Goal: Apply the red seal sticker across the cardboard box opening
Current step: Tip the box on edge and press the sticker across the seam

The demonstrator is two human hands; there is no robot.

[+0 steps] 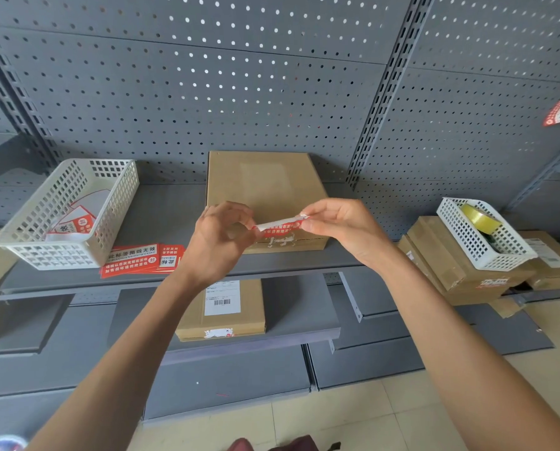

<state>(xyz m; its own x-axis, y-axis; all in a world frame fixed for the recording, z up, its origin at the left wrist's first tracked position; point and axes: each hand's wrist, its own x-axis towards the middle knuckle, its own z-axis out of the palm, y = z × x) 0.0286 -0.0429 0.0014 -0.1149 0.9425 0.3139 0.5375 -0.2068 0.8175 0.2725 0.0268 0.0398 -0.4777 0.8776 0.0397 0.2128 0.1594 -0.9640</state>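
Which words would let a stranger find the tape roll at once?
Start at the grey shelf unit and go to its far right, where cardboard boxes are stacked. A small white basket sits tilted on them, and the tape roll lies inside, the only yellowish, glossy ring in sight.

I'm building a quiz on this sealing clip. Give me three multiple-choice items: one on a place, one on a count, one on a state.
1. Where does the tape roll lie? A in the right basket; B in the left basket; C on the floor.
2. How many white baskets show? A one; B two; C four.
3. What is the sticker's state? A stuck on the box; B lying in a basket; C held between both hands.

A: the tape roll lies in the right basket.
B: a left basket too.
C: left hand and right hand hold the sticker above the box.
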